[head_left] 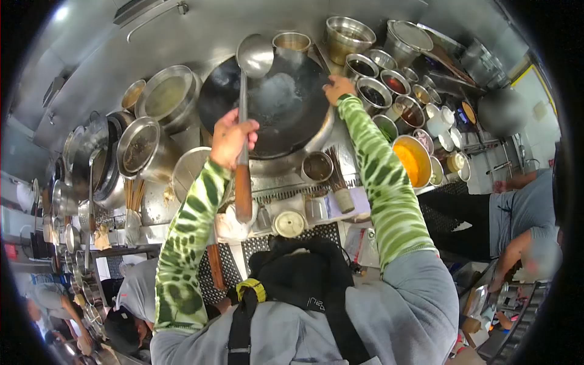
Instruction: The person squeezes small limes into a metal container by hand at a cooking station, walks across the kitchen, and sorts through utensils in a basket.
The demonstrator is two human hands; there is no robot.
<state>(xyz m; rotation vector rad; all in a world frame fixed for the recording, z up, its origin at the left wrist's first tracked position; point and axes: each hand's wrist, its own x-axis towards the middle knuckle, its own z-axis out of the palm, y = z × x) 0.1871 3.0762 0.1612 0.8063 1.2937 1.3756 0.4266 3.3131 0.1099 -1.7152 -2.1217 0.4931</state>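
Both hands are engaged at the wok (277, 103): the left hand (230, 139) is wrapped around the ladle (244, 121) shaft, its bowl raised over the far rim. The wok's right edge seems gripped by the right hand (336, 89), probably to steady it, though its fingers are poorly seen.

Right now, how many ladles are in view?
1. The ladle is gripped by the left hand, its bowl over the far rim of the wok; the right hand holds the wok's edge. Others may be hidden among the pots.

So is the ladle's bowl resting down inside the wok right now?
No, the ladle is held upright by the left hand, its bowl raised at the far rim of the wok.
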